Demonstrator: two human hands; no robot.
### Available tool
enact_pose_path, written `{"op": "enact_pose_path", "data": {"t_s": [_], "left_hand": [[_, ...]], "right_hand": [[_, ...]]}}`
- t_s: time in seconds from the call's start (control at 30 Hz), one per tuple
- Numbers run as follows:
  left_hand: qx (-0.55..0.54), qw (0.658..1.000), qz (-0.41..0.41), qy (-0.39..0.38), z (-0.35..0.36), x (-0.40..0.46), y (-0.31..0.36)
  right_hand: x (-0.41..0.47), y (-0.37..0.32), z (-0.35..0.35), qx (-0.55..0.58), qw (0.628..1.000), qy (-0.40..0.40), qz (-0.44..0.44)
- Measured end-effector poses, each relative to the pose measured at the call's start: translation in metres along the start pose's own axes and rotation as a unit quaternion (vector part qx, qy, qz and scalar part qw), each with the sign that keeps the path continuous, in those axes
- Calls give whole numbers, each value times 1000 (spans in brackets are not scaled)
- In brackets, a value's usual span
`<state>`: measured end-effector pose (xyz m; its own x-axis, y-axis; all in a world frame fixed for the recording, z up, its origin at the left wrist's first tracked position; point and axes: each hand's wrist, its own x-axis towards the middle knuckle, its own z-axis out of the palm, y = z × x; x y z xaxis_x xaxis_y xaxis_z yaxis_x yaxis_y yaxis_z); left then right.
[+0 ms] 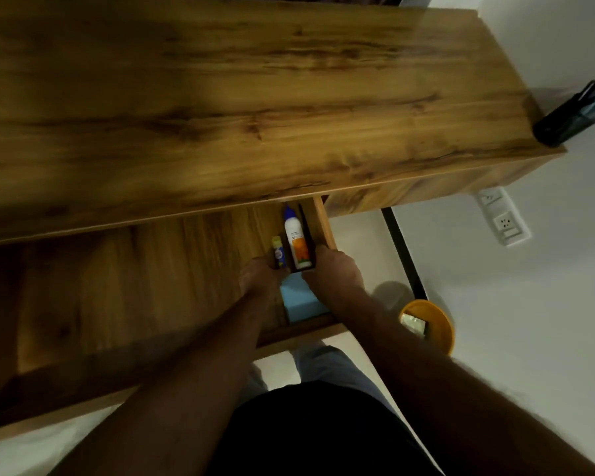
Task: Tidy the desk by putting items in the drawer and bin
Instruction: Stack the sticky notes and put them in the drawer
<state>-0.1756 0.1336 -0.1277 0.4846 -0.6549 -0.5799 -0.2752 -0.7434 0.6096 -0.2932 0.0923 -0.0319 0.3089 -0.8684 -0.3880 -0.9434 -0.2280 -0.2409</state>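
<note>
The wooden drawer (152, 286) stands pulled out below the desk top (220, 97). At its right end lie a white glue bottle (296, 240) with a blue cap and a small glue stick (278, 252) with a yellow cap. My left hand (260, 276) holds the glue stick's near end. My right hand (334, 269) grips the dark narrow holder (308, 235) around the bottle. A light blue pad (301, 304) lies between my wrists. An orange bin (430, 324) sits on the floor to the right, with something in it.
A black pen holder (571, 118) stands at the desk's far right corner. A white wall socket (502, 218) is on the wall below the desk. A black desk leg (402, 252) runs beside the drawer. My legs stand under the drawer front.
</note>
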Motion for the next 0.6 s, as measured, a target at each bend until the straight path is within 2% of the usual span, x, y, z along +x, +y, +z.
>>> {"op": "enact_pose_path", "data": {"t_s": [0.07, 0.2, 0.37, 0.6], "left_hand": [[-2, 1000, 3, -1, -4, -4, -3], [3, 999, 12, 45, -17, -18, -10], [-22, 994, 62, 92, -29, -38, -8], [-41, 983, 143, 104, -18, -82, 0]], "right_hand": [[-9, 0, 3, 9, 1000, 5, 4], [-23, -2, 11, 24, 1000, 18, 4], [-38, -10, 20, 19, 999, 38, -13], [-61, -1, 28, 57, 993, 98, -40]]}}
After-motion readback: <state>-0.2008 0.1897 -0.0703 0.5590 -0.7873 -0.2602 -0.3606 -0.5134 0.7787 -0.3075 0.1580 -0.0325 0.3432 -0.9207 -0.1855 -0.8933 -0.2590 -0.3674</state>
